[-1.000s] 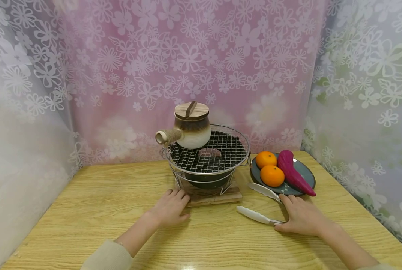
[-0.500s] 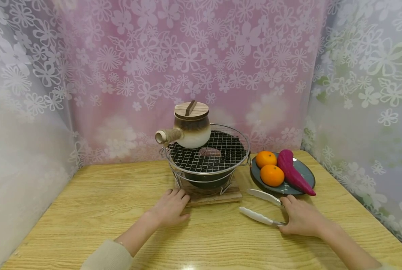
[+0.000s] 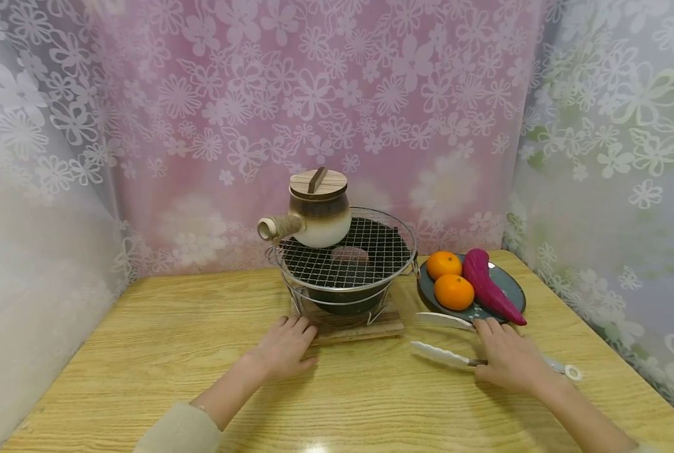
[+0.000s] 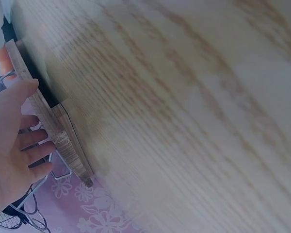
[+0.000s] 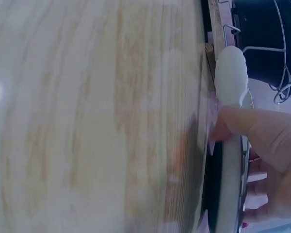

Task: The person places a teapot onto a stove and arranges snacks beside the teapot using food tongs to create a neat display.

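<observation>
My right hand [image 3: 509, 352] grips a pair of tongs with white scalloped tips [image 3: 440, 353], thumb on one arm and fingers on the other. The tips point left and stand apart; a ring end [image 3: 573, 372] shows beyond the hand. In the right wrist view the thumb lies along the near arm of the tongs [image 5: 231, 77]. My left hand [image 3: 286, 349] rests palm down at the front left corner of a wooden board [image 3: 365, 330], its fingers relaxed. The left wrist view shows that hand [image 4: 12, 145] beside the board's edge [image 4: 63, 141], holding nothing.
On the board stands a round grill with a wire mesh [image 3: 365, 270]. A lidded clay pot [image 3: 320, 226] with a rope-wrapped handle sits on the mesh. Right of it, a dark plate [image 3: 509, 286] bears two oranges [image 3: 454, 292] and a purple sweet potato [image 3: 486, 286]. Floral curtains [image 3: 325, 94] enclose the table.
The tongs have shifted right and their tips have come closer together. Their ring end has come into view beyond my right hand. The left hand keeps its place.
</observation>
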Motion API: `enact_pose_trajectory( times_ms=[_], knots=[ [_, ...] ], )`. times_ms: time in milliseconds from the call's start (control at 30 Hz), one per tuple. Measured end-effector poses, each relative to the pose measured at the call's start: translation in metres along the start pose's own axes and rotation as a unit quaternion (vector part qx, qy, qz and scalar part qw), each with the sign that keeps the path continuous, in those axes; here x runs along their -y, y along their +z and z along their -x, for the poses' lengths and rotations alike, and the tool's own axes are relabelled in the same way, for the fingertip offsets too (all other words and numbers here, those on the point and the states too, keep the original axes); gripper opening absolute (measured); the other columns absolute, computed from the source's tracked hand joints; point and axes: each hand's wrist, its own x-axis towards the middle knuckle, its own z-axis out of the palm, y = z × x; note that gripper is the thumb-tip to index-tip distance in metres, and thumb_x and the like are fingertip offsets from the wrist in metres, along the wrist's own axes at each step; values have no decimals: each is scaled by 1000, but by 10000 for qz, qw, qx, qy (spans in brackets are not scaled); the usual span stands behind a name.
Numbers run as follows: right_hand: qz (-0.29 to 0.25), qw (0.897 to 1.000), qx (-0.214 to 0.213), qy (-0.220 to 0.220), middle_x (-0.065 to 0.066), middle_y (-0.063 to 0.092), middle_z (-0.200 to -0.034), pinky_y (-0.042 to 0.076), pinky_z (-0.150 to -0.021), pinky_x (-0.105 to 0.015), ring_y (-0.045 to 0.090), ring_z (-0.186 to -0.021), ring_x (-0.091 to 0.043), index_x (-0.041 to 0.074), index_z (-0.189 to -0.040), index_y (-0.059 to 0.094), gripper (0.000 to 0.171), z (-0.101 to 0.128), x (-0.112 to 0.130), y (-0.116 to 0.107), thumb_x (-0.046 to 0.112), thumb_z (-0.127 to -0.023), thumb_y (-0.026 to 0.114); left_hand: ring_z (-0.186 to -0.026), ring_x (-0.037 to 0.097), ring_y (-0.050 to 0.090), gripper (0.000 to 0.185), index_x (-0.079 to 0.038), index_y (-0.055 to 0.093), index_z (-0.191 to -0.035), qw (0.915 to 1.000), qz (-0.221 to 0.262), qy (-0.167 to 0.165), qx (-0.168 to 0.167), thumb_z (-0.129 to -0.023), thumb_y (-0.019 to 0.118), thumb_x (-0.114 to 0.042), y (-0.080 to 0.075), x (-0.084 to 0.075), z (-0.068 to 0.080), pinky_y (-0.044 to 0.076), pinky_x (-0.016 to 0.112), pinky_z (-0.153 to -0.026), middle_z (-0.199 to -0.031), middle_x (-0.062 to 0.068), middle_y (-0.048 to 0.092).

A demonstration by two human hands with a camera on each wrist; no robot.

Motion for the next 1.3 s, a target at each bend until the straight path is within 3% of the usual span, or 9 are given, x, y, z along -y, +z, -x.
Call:
enact_pose_trajectory(
  times_ms=[167,467,733,933,1100,1300],
  knots=[
    [-114,9999,-34,-93,-9,52,-98,46,-63,-51,53,-80,-28,-1,-114,48,66,1,-1,-1,34,-66,77,-97,24,50,42,-10,56,-106,10000,-7,15,-18,-86,59,-48,0,0,0,40,39,-82,-100,6,51],
    [-485,9983,235,224,-4,46,-83,40,-52,-36,46,-69,-20,3,-98,49,66,0,-3,-1,49,-62,79,-96,24,50,42,-11,55,-104,10000,-52,34,-45,-85,60,-47,0,-1,0,40,38,-81,-99,5,50],
    [-386,9983,-159,418,-6,44,-79,40,-57,-37,43,-69,-23,0,-91,49,55,-2,-6,-6,33,-58,78,-95,25,49,40,-10,55,-102,9998,-34,87,-157,-84,61,-46,-1,-1,0,40,38,-79,-98,5,50],
    [-522,9969,-191,555,-14,49,-88,45,-64,-44,48,-76,-28,-8,-104,46,72,-1,-11,-13,36,-58,81,-95,24,50,42,-11,55,-102,9997,-141,123,-177,-83,61,-48,0,-1,1,41,37,-78,-98,5,50],
    [-660,9950,-151,730,-17,48,-88,45,-58,-45,49,-75,-31,-8,-105,46,80,-1,-16,-19,45,-58,83,-95,25,50,42,-11,55,-102,9998,-134,97,-149,-83,61,-48,0,-1,1,41,37,-78,-98,5,51],
    [-639,9945,-222,795,-22,50,-86,45,-60,-48,51,-74,-34,-11,-102,47,80,-5,-24,-27,48,-59,82,-95,25,50,41,-10,55,-102,9997,-141,102,-181,-84,61,-47,0,-2,1,41,37,-77,-98,6,51]
  ],
)
